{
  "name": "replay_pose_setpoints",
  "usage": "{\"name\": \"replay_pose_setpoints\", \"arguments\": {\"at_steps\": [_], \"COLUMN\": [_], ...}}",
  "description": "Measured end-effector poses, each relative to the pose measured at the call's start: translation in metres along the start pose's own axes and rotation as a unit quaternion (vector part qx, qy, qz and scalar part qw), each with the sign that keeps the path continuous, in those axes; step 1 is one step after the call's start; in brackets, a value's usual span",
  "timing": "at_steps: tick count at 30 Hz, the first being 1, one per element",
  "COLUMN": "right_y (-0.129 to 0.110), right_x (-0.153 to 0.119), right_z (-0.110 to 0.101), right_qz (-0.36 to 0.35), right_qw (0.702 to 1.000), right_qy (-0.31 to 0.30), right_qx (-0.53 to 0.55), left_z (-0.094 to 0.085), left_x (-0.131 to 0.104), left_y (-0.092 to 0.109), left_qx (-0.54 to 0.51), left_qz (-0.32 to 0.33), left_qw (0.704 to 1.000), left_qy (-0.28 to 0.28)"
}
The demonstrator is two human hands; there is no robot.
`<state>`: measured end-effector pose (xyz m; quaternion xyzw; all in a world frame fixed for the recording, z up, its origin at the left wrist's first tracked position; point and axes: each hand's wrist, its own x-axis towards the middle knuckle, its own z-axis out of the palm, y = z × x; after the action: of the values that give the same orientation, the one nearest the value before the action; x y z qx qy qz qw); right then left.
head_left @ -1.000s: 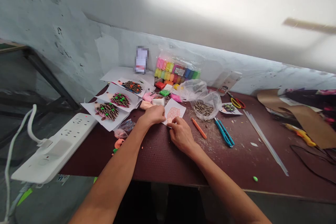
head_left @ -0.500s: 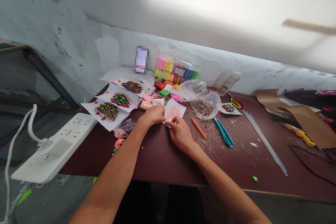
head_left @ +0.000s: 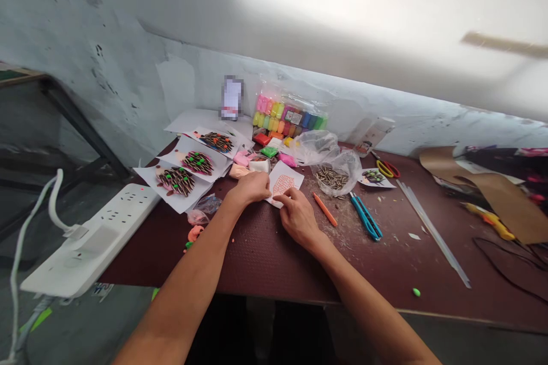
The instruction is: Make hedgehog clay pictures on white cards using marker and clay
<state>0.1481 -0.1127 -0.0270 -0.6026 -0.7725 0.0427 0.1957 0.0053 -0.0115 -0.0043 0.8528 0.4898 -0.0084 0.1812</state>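
Crumb-strewn maroon tabletop (head_left: 261,259) | scuffed wall (head_left: 124,74) | left hand (head_left: 253,187), right hand (head_left: 298,215) at paper (head_left: 285,181) — fingers bent, can't tell if pinching

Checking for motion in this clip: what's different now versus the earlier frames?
Only a slight change: the right hand shifted a little to the right at the patterned card. No visible grasp or release. The left hand stayed at the card's left edge; card, orange tool and blue-handled tool unmoved.

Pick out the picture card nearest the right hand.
The white card with the peach pattern, by the right hand. It alone shows no dark spikes; the three cards at left and the small card at right have them.
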Motion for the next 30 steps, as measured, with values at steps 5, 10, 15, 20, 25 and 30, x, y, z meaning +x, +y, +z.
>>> {"name": "replay_pose_setpoints", "arguments": {"at_steps": [5,10,15,20,25,30], "right_y": [-0.0013,-0.0007,0.0015,0.0035,0.0025,-0.0001], "right_x": [-0.0002,-0.0001,0.0001,0.0008,0.0032,0.0059], "right_z": [0.0002,-0.0001,-0.0002,0.0023,0.0059,0.0053], "right_qz": [-0.004,-0.004,0.003,0.001,-0.004,0.002], "right_qw": [0.999,0.999,1.0,1.0,1.0,1.0], "right_qy": [-0.035,-0.03,0.003,0.011,0.002,-0.017], "right_qx": [-0.013,-0.011,0.008,0.013,-0.008,-0.005], "left_z": [0.0003,-0.0013,-0.0009,0.0001,-0.0004,-0.0009], "left_x": [0.0002,-0.0012,-0.0018,-0.001,-0.0008,-0.0011], "left_y": [-0.0002,0.0005,0.0001,-0.0005,-0.0001,0.0002], "left_qx": [-0.004,-0.004,-0.011,-0.013,-0.016,-0.019], "left_qz": [0.0,-0.003,-0.005,-0.003,-0.003,-0.002], "left_qw": [1.0,1.0,1.0,1.0,1.0,1.0], "left_qy": [0.004,-0.001,0.002,0.005,-0.003,-0.005]}}
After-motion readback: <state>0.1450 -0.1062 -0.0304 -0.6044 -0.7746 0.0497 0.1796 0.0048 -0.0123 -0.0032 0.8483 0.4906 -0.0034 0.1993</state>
